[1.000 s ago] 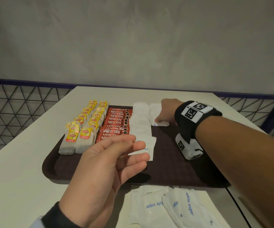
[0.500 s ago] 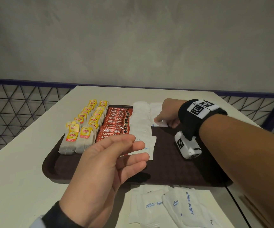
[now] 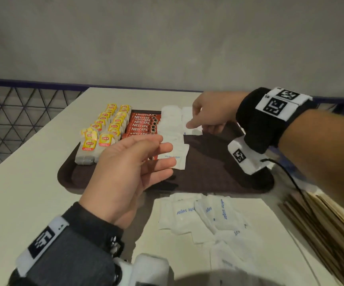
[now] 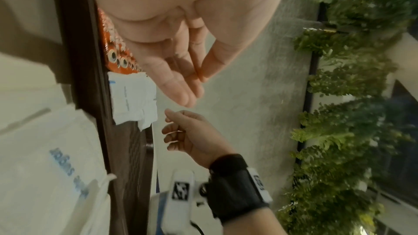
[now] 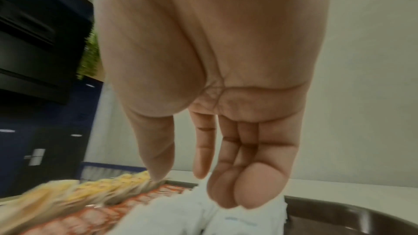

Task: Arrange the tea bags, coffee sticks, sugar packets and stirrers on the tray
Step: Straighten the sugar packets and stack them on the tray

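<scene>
right hand lifted off the sugar packets, fingers loose; left hand hovers empty; tray right half bare.

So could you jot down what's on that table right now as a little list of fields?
Tray: dark brown plastic tray on a white table
Tea: yellow-tagged tea bags, two rows, tray's left side
Coffee: red coffee sticks, stacked beside the tea
Sugar on tray: white paper sugar packets, right of the coffee
Sugar off tray: loose white sugar packets, on the table in front of the tray
Stirrers: brown wooden stirrers, on the table, right
Left hand: open, empty, over the tray
Right hand: at the far sugar packets, holding nothing
</scene>
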The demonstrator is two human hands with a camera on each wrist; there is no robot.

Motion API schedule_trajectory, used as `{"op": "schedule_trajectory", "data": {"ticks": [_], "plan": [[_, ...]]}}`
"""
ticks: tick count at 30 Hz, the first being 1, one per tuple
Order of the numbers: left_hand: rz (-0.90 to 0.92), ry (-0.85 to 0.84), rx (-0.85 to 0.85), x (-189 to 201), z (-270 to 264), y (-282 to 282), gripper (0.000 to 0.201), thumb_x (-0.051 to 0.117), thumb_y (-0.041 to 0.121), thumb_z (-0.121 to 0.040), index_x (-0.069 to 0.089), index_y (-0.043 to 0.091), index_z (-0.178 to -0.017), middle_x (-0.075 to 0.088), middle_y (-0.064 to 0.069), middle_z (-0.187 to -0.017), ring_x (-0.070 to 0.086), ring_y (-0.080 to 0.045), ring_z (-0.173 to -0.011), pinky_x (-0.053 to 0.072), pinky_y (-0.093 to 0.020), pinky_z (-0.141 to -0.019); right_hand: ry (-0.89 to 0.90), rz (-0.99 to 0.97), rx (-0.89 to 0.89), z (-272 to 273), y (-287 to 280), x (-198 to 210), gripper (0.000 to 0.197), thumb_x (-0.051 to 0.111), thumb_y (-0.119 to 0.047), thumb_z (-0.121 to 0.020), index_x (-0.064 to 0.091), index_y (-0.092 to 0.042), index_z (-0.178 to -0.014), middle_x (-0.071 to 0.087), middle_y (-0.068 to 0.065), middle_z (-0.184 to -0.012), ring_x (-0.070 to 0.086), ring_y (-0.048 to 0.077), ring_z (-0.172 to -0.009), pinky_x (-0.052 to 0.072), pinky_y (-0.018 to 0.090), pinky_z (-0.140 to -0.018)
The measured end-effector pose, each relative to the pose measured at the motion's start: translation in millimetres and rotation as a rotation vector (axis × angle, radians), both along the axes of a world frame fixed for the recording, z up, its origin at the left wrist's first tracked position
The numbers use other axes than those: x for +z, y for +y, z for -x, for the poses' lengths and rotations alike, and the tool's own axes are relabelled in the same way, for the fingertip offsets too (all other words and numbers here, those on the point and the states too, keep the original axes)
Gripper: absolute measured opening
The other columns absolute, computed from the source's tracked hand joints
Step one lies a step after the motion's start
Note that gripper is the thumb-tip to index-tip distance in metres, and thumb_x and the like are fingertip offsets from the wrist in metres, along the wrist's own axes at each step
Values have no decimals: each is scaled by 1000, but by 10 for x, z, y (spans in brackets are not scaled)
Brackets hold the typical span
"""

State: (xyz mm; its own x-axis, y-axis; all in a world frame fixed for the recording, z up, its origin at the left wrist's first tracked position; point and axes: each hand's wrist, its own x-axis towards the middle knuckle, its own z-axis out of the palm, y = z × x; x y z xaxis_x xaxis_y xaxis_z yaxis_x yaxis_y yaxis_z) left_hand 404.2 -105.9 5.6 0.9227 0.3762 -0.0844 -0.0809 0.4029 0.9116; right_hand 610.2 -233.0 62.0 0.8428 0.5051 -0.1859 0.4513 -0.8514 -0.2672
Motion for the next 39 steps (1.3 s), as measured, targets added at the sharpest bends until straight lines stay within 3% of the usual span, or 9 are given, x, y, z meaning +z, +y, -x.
{"op": "schedule_trajectory", "data": {"ticks": [6,9,12,16,21,27,32,37,39], "plan": [[-208,-72,-27,153,145,35,8,65,17,-96,72,14,-98,79,-8,-94,73,-22,-75,58,-32,-64,99,194,257,1045,-290,92,29,70,-54,-88,69,-25,-90,74,-2,-76,69,15,-63,55,26,-62],[-275,-92,-45,185,193,17,7,66,19,-96,72,17,-94,79,-7,-94,74,-23,-77,58,-35,-68,58,320,263,1408,-392,-42,44,63,-73,-81,64,-31,-93,73,-6,-84,71,15,-73,60,31,-67],[-281,-77,-68,188,221,-24,7,65,19,-97,71,17,-97,79,-6,-94,74,-23,-79,58,-34,-67,-49,309,220,1691,-422,-227,60,59,-82,-77,55,-31,-110,62,-8,-92,63,12,-79,56,30,-67],[-241,-57,-101,181,237,-39,10,64,19,-98,71,14,-104,79,-7,-96,74,-23,-80,58,-34,-67,-116,352,279,1881,-373,-420,87,55,-86,-75,32,-42,-146,50,1,-118,61,21,-94,59,36,-78],[-162,-65,-100,200,253,15,18,64,21,-98,69,13,-113,78,-6,-99,74,-19,-78,58,-30,-64,-172,395,324,1948,-363,-467,83,52,-75,-88,11,-50,-155,43,6,-123,62,24,-89,60,38,-77],[-87,-67,-90,207,262,85,21,66,22,-96,69,12,-115,78,-7,-99,73,-20,-77,57,-30,-64,-143,428,363,2017,-380,-434,44,56,-44,-101,38,-46,-141,42,5,-111,62,24,-83,61,39,-77],[-59,-70,-107,218,291,97,22,68,22,-96,69,12,-115,77,-6,-96,72,-20,-75,58,-30,-65,-238,437,396,2061,-388,-505,39,57,-21,-101,44,-37,-134,43,4,-95,63,24,-76,60,37,-66],[-39,-76,-132,222,310,105,18,67,21,-96,68,13,-112,76,-5,-94,71,-19,-74,59,-28,-62,-236,164,353,1926,-499,-384,23,57,-19,-97,60,-31,-117,60,-2,-94,63,17,-82,58,40,-74],[-33,-77,-136,214,306,115,20,68,21,-96,68,13,-113,76,-5,-94,71,-19,-75,59,-28,-63,-175,8,275,1874,-571,-279,25,59,-18,-98,65,-35,-115,67,-11,-98,66,9,-83,60,33,-75]]}}
